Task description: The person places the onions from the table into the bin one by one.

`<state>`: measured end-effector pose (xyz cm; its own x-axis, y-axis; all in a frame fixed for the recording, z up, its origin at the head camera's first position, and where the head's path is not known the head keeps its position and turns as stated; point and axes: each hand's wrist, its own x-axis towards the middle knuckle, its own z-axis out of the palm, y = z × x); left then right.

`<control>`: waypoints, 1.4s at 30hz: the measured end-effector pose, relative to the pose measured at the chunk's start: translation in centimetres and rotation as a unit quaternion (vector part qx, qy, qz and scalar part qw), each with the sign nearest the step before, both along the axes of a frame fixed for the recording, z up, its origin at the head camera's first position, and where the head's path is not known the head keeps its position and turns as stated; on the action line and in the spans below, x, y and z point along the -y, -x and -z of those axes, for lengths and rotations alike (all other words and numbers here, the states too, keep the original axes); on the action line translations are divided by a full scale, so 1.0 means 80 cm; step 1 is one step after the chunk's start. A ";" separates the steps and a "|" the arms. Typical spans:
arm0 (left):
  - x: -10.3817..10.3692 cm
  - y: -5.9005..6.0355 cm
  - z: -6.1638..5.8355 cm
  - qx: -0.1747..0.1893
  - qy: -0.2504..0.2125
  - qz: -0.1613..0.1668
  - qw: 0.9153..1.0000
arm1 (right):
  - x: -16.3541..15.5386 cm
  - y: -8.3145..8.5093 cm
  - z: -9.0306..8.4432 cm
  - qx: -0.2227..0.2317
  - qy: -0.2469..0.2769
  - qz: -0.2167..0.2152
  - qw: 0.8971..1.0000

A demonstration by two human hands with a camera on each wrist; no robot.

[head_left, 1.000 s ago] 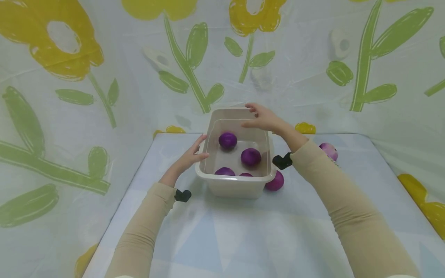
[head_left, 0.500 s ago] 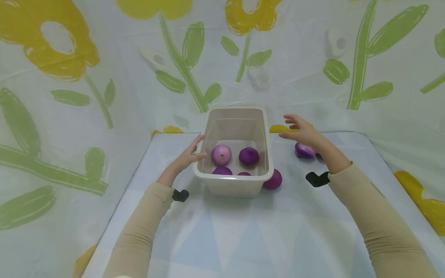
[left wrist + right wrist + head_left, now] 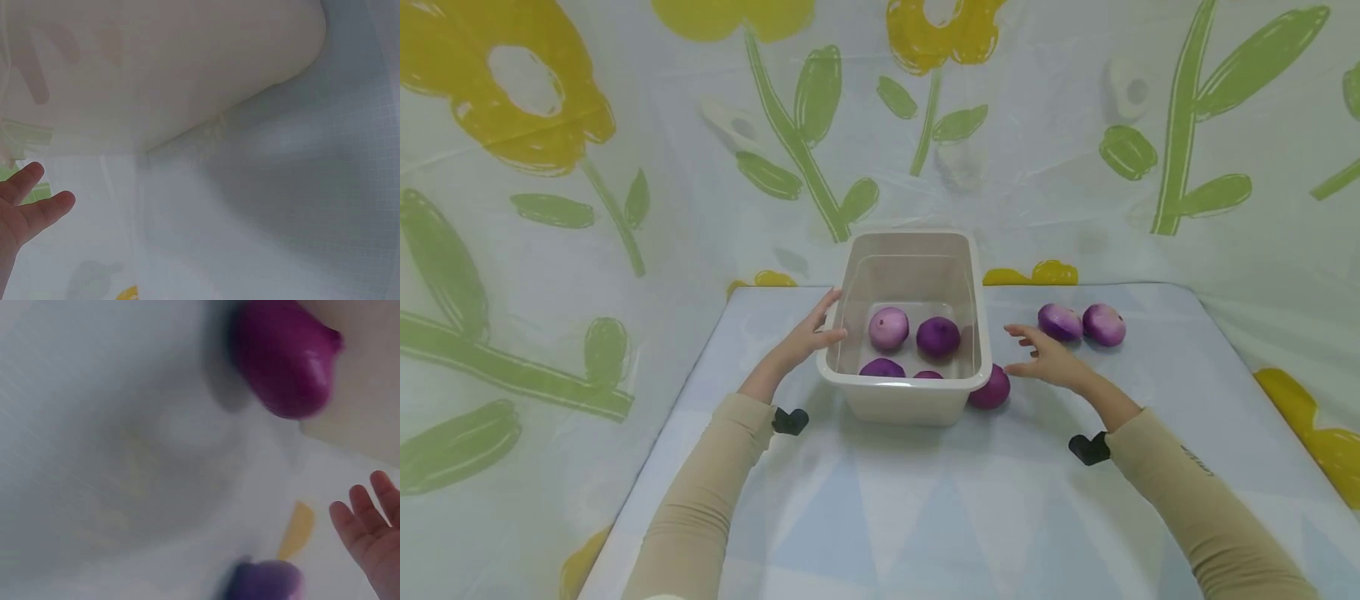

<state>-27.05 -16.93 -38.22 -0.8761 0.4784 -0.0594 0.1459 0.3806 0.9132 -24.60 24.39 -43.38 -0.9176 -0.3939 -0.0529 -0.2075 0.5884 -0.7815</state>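
A beige plastic bin stands mid-table with several red onions inside, among them a pale-ended onion and a dark purple onion. My left hand touches the bin's left side, its fingers spread at the rim. Against the bin's right front corner lies a magenta onion, which shows large in the right wrist view. Just right of that onion hovers my right hand, fingers parted and holding nothing. The near wall partly hides two onions in the bin.
Two more onions, one streaked and one rounder, lie side by side at the back right of the table. A flower-printed cloth hangs behind and beside the table.
My right hand has moved from over the bin out to the right, then down toward the magenta onion. One onion in the bin has rolled, turning its pale end up. My left hand stays put.
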 end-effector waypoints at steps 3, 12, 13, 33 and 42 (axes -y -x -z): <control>-0.001 0.000 0.000 0.001 -0.002 0.001 1.000 | 0.003 -0.004 0.024 0.001 -0.009 -0.007 1.000; 0.008 0.028 0.033 -0.002 -0.002 -0.007 1.000 | 0.011 -0.008 0.064 -0.011 0.011 -0.043 0.999; 0.008 0.029 0.035 -0.003 -0.002 -0.009 1.000 | 0.012 -0.008 0.068 -0.012 0.016 -0.044 0.999; 0.009 0.023 0.034 -0.005 0.002 -0.020 1.000 | 0.022 -0.009 0.093 0.004 0.042 -0.037 0.998; 0.007 0.022 0.028 0.014 0.002 -0.013 1.000 | 0.021 -0.011 0.098 -0.012 0.031 -0.020 0.999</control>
<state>-28.83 -17.48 -40.45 -0.8865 0.4547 -0.0855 0.1107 0.3880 0.9150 -23.69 22.70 -51.22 -0.9014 -0.4330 -0.0055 -0.2491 0.5288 -0.8114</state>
